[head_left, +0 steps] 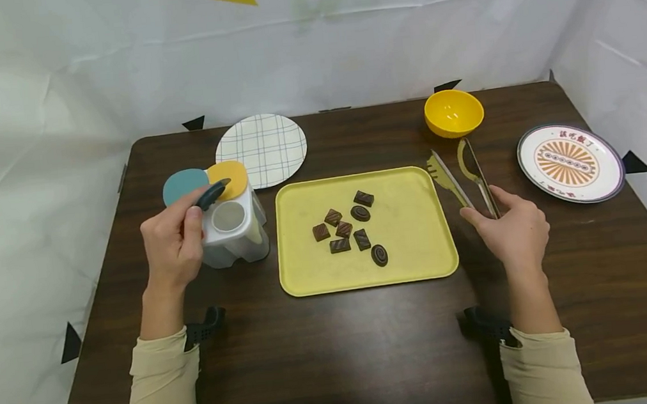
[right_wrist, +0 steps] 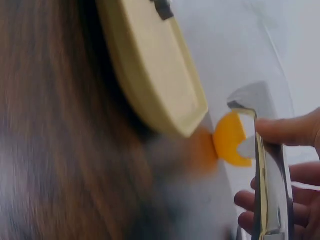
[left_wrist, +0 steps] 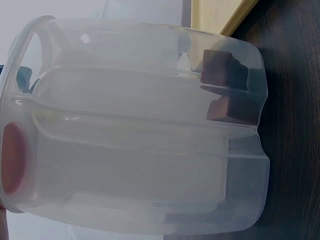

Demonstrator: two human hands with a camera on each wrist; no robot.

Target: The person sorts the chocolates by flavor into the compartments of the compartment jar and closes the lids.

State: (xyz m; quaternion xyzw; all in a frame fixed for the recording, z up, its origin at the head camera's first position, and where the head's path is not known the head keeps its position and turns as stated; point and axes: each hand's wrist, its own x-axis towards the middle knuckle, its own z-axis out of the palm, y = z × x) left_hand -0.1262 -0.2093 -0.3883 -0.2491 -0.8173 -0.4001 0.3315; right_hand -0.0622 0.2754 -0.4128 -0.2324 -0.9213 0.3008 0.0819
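From my far seat, I see the left hand pinching a small dark piece at the top of the plastic box, at nine o'clock of the yellow tray; the right hand holds the tongs, spread wide, at two o'clock; chocolates lie on the tray, toward its ten o'clock.

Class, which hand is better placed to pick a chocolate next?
Probably the right hand: it holds open tongs beside the tray, while the left hand pinches a dark lid at the container.
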